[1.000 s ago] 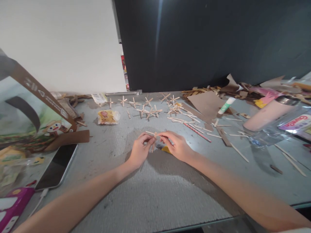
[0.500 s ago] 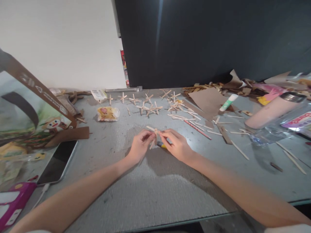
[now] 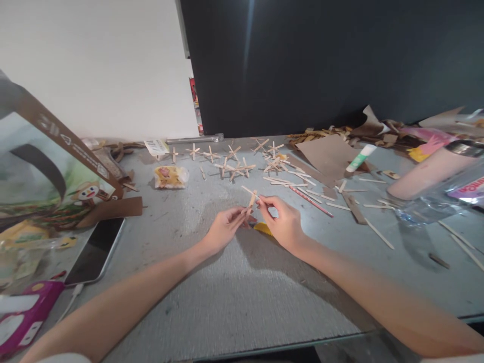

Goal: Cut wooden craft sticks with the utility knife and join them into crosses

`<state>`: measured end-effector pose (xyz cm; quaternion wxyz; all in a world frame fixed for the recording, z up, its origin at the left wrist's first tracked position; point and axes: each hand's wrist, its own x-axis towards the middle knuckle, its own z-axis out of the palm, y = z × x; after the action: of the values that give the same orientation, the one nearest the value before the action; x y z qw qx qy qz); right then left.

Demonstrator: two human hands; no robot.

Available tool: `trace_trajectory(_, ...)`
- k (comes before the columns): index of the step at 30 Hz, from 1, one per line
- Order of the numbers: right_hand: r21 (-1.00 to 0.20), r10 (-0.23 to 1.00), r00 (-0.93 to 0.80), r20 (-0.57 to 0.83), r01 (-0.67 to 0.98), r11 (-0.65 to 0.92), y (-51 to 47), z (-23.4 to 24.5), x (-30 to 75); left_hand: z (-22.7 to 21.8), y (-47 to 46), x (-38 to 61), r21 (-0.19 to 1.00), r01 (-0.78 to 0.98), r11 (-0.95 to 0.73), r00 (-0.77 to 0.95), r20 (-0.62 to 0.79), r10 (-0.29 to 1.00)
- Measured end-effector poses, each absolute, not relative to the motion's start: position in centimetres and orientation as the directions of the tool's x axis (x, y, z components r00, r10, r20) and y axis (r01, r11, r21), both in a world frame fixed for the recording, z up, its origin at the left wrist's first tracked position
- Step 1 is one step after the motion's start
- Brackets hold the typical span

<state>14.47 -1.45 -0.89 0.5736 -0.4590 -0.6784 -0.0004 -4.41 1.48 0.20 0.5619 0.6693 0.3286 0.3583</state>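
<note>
Over the middle of the table my left hand [image 3: 223, 229] pinches the lower end of a flat wooden craft stick [image 3: 253, 199], which stands tilted upward. A second craft stick [image 3: 247, 190] crosses near its top, and the thumb and fingers of my right hand [image 3: 285, 227] are closed on that one's right end. Whether the two are joined I cannot tell. Under my right hand lies a yellow object [image 3: 263, 229], partly covered. Farther back stand several star-shaped pieces made of crossed sticks [image 3: 236, 170], with loose sticks [image 3: 282, 181] to their right.
A phone [image 3: 96, 251], a magenta device [image 3: 28, 315] and a printed bag [image 3: 56, 156] are at the left. Behind them sits a small yellow packet [image 3: 171, 178]. To the right are cardboard [image 3: 327, 157], a glue stick [image 3: 361, 159], a pink flask [image 3: 433, 171] and a plastic bottle [image 3: 427, 206].
The sticks have been turned, so one now points up from my left hand with the other across it. My right hand has shifted slightly right, and more of the yellow object shows.
</note>
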Motion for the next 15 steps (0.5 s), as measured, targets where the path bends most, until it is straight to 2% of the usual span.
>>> trace_trajectory(6, -0.466, 0.602, 0.016, 0.798, 0.651, 0.599, -1.25, -1.26, 14.75, 0.45, 1.53, -4.58, 0.999, -0.028, -0.033, 0.548, 0.043, 0.835)
trace_trajectory(10, -0.416, 0.600, -0.051, 0.798, 0.673, 0.611, -1.04, -0.97, 14.87, 0.08, 1.88, -4.70, 0.997, -0.055, -0.050, 0.484, 0.070, 0.872)
trace_trajectory(15, -0.453, 0.637, -0.081, 0.767, 0.635, 0.626, -0.68, -0.65, 15.35, -0.30, 2.11, -4.70, 0.997, -0.038, -0.074, 0.454, 0.083, 0.887)
